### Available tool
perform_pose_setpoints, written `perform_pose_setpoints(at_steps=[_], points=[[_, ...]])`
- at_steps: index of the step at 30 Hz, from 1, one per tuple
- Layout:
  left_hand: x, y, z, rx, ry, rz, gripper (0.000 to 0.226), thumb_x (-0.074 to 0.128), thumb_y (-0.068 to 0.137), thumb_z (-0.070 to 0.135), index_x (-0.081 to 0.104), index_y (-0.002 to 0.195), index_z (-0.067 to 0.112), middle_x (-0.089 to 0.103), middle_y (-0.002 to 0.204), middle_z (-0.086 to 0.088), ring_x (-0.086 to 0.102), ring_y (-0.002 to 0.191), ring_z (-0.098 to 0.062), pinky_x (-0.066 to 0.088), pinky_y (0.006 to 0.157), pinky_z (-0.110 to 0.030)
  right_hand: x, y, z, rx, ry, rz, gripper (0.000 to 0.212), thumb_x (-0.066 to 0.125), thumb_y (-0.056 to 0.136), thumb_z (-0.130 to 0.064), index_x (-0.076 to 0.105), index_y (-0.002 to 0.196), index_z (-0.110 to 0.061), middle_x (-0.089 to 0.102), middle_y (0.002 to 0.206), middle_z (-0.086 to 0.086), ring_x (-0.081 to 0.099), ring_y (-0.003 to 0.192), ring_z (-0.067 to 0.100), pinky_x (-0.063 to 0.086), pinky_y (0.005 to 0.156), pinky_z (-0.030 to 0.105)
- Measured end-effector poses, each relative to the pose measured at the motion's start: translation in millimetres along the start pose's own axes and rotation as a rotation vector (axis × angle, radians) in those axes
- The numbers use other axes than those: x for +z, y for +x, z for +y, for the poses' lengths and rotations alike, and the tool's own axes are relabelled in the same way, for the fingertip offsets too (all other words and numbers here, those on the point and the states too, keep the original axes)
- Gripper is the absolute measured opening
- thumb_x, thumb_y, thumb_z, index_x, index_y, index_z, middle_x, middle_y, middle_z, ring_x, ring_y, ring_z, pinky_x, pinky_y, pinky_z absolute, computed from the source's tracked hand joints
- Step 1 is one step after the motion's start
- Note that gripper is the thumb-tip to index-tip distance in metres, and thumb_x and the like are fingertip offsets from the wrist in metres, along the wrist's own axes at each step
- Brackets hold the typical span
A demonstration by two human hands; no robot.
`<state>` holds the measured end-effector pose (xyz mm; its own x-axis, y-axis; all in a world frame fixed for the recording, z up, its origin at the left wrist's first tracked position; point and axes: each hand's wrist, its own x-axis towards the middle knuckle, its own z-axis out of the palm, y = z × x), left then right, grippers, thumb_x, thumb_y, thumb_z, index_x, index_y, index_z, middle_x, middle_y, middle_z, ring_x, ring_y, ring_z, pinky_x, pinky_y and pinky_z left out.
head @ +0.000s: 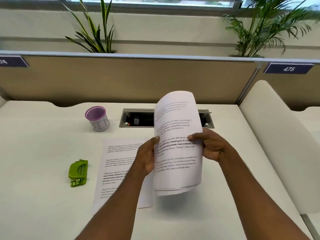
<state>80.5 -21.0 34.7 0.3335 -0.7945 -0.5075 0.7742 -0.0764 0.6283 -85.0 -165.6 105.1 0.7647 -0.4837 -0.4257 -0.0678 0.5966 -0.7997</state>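
A stack of printed paper sheets [178, 129] is held upright and bowed above the white desk [43, 153]. My left hand [147, 156] grips its left edge, thumb on the front. My right hand [211, 146] grips its right edge, fingers curled over the front of the pages. Another printed sheet [117, 163] lies flat on the desk under my left forearm, partly hidden by it. A green hole punch [78, 173] sits to the left of that sheet.
A purple mesh cup with a white label [97, 118] stands at the back left. An open cable tray [136, 118] is set into the desk behind the held stack. A beige partition [121, 78] with plants above closes the far side.
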Motion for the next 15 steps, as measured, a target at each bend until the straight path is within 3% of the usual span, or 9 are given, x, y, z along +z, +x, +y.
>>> perform_pose_setpoints(at_steps=[3,7,10,13,15], points=[[-17,-12,21,0.126,0.026,0.029,0.05,0.077,0.071,0.011,0.063,0.117,-0.003,0.067,0.114,-0.026,0.068,0.097,-0.04,0.055,0.08,-0.053,8,11,16,0.023,-0.095,0.208,0.04,0.058,0.076,0.017,0.065,0.114,0.007,0.074,0.107,0.019,0.074,0.08,0.029,0.062,0.068,0.034],[-54,-30,39,0.242,0.326,0.354,0.029,0.075,0.073,0.003,0.068,0.101,-0.003,0.072,0.1,-0.024,0.069,0.091,-0.043,0.055,0.082,-0.058,36,25,53,0.082,-0.214,0.357,0.03,0.066,0.071,0.018,0.071,0.098,0.006,0.073,0.1,0.023,0.071,0.076,0.033,0.06,0.07,0.037],[-78,-41,39,0.269,0.548,0.539,0.017,0.071,0.075,0.008,0.071,0.092,0.005,0.075,0.09,-0.015,0.071,0.081,-0.035,0.059,0.078,-0.049,62,34,84,0.128,-0.279,0.4,0.019,0.067,0.069,0.019,0.071,0.083,0.006,0.071,0.087,0.023,0.069,0.062,0.03,0.061,0.061,0.036],[-98,-46,33,0.252,0.744,0.687,0.011,0.07,0.077,0.015,0.07,0.084,0.006,0.072,0.084,-0.009,0.067,0.079,-0.031,0.053,0.068,-0.036,82,44,108,0.179,-0.321,0.456,0.022,0.068,0.068,0.017,0.069,0.09,0.013,0.07,0.09,0.026,0.069,0.076,0.036,0.059,0.08,0.05],[-109,-46,32,0.246,0.811,0.76,0.015,0.068,0.078,0.018,0.066,0.077,0.003,0.069,0.076,-0.008,0.063,0.073,-0.029,0.045,0.059,-0.029,91,51,119,0.198,-0.346,0.474,0.027,0.069,0.068,0.015,0.067,0.095,0.016,0.069,0.087,0.024,0.066,0.073,0.033,0.058,0.076,0.044]])
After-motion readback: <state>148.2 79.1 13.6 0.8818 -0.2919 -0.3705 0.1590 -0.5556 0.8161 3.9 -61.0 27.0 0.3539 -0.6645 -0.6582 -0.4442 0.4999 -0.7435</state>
